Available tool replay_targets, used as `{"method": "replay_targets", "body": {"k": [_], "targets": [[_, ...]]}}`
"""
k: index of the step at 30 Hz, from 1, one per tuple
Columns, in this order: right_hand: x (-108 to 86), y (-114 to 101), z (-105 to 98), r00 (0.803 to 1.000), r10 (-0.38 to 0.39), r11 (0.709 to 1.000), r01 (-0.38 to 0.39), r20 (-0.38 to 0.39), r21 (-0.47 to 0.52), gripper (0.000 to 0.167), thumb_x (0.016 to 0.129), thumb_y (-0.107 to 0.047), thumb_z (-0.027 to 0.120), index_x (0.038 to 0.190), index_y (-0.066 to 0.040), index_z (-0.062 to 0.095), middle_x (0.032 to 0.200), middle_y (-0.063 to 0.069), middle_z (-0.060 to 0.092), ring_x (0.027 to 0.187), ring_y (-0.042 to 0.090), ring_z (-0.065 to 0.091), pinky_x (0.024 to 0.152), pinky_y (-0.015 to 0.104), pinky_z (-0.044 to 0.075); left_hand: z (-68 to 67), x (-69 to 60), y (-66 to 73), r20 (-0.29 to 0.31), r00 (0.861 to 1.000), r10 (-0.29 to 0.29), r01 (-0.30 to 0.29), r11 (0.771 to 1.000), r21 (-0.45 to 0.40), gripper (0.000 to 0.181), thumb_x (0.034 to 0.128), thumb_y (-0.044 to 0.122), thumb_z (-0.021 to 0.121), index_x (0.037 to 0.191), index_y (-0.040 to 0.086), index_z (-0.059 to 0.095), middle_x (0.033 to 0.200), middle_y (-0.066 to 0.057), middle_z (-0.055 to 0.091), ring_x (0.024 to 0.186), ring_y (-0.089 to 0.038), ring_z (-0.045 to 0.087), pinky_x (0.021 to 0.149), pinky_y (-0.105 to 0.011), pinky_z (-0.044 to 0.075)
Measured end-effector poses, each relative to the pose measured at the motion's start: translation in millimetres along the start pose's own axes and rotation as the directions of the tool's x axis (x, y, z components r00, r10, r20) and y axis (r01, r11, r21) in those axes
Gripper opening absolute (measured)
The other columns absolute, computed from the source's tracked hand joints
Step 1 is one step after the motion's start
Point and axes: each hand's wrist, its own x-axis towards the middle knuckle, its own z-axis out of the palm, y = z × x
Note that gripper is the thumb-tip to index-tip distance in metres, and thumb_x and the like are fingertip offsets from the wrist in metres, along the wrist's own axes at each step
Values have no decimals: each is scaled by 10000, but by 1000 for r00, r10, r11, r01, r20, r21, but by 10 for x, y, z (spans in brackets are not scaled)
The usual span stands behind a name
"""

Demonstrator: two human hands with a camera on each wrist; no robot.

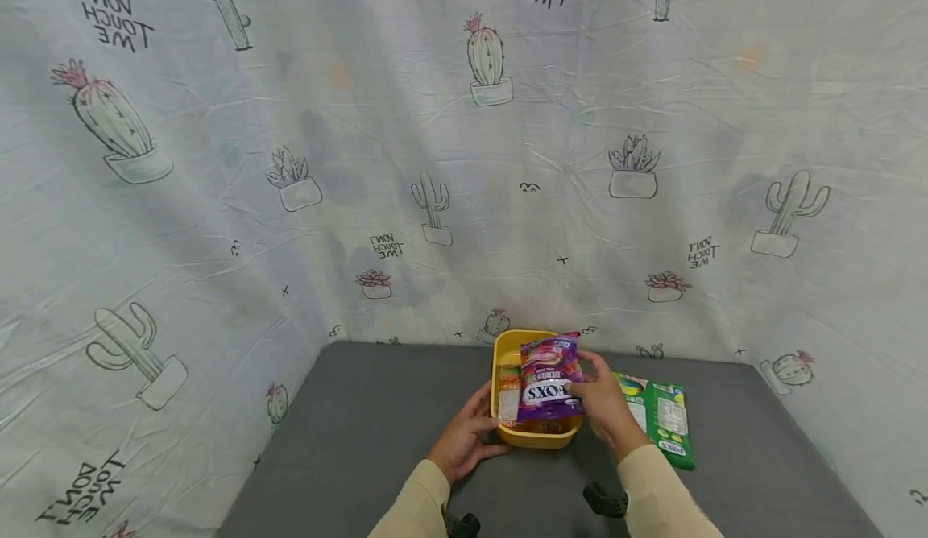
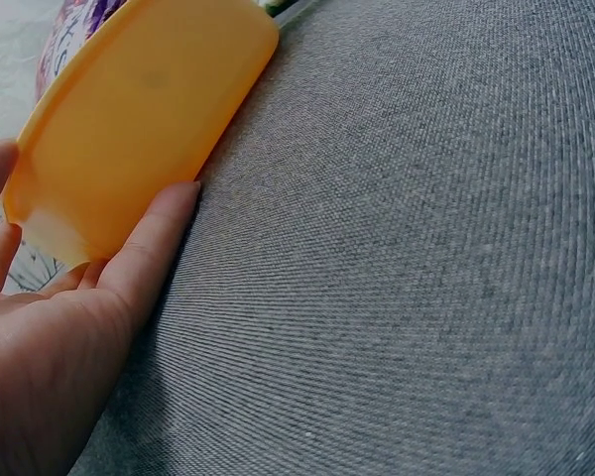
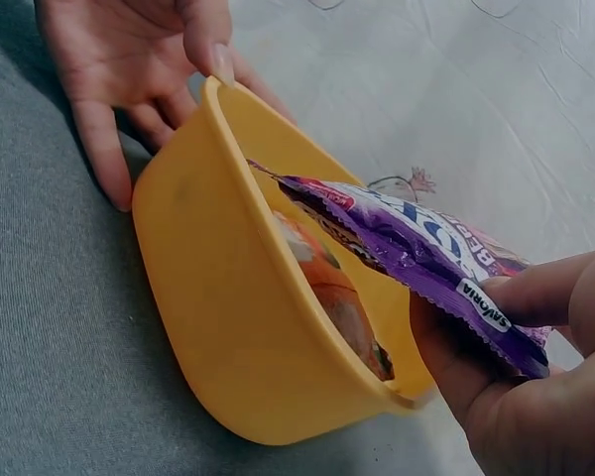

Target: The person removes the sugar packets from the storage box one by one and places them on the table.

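Note:
A purple Fox's Berries candy bag [image 1: 548, 377] is pinched along its edge by my right hand [image 1: 605, 401], thumb on top and fingers beneath. It hangs tilted over a yellow plastic tub [image 1: 536, 440], its far part over the opening. My left hand [image 1: 466, 433] holds the tub's left side, thumb at the rim and other fingers against the outside, as the right wrist view shows. Inside the tub lies an orange packet [image 3: 335, 283], partly hidden under the purple bag. From the left wrist view, the tub's outer wall [image 2: 144, 119] hides its contents.
A green Fox's bag [image 1: 670, 421] lies on the grey table [image 1: 362, 425] right of the tub, partly behind my right forearm. A whitish cactus-print cloth [image 1: 406, 119] hangs behind the table and along both sides. Black straps [image 1: 605, 500] show at my wrists.

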Motion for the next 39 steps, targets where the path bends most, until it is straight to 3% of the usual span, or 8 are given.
{"method": "replay_targets", "body": {"k": [12, 23, 39], "targets": [[-48, -46, -158, 998, -55, 992, 54, 10, 110, 737, 1027, 133, 555, 1688, -60, 293, 1459, 422, 496, 980, 303, 728, 803, 425, 642, -9, -2, -4, 10, 1000, 5, -5, 1000, -6, 799, 1058, -14, 542, 1762, 162, 209, 1777, -245, 152, 1542, -521, 299, 1024, -801, 422], [-20, -30, -318, 999, -52, 989, 54, -13, 139, 748, 1038, 109, 573, 1699, -65, 268, 1447, 382, 505, 949, 260, 740, 799, 395, 643, 23, -8, 11, 6, 1000, 13, -13, 1000, -2, 800, 1049, -22, 538, 1759, 142, 208, 1771, -261, 156, 1529, -505, 334, 1029, -798, 419], [-96, -39, -537, 998, -57, 974, 59, -18, 221, 807, 1068, 114, 514, 1744, -102, 129, 1552, 404, 380, 971, 228, 750, 856, 409, 632, 7, -6, 1, 19, 1000, 9, -8, 1000, -12, 799, 1069, -14, 547, 1764, 146, 187, 1782, -243, 130, 1550, -504, 299, 1040, -779, 428]]}}
